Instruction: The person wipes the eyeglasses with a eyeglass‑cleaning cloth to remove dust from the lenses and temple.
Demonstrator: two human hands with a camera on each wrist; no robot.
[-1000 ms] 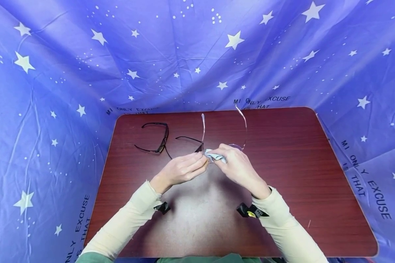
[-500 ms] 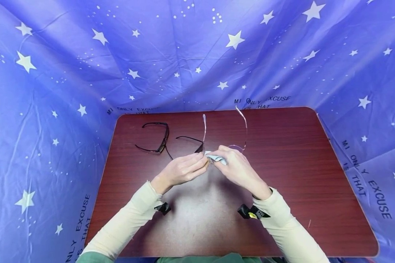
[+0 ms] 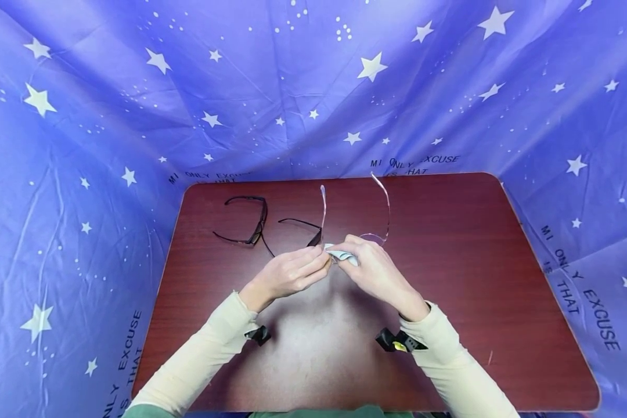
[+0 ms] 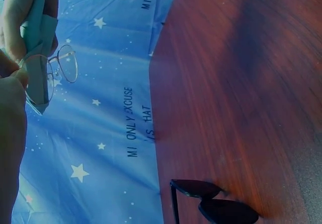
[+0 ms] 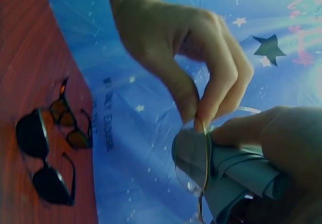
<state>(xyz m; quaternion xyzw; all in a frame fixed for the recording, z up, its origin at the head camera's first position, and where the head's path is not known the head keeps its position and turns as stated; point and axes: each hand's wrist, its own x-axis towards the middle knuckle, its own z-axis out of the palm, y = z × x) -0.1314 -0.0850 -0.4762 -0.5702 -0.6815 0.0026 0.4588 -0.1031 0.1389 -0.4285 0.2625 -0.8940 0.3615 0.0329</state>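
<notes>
A pair of thin metal-framed eyeglasses [image 4: 68, 64] with clear lenses is held above the table, its temples pointing away from the person. My left hand [image 3: 291, 271] pinches the frame's left edge between thumb and fingers. In the right hand [image 3: 377, 270] is a folded light blue-green cloth [image 3: 343, 254], gripped around one lens. Through that lens [image 5: 192, 156], the right wrist view shows the cloth lying against its far side. The right fingers partly cover the cloth and the bridge.
Black-framed glasses with amber lenses [image 5: 62, 113] lie on the table [image 3: 449, 261] at the left. Next to them are dark sunglasses [image 5: 33, 136], partly behind the left hand in the head view. A blue star-patterned curtain [image 3: 271, 75] surrounds the table's back and sides.
The cloth and right fingers shift slightly against the lens. The left hand keeps its pinch on the frame, and the glasses on the table stay put.
</notes>
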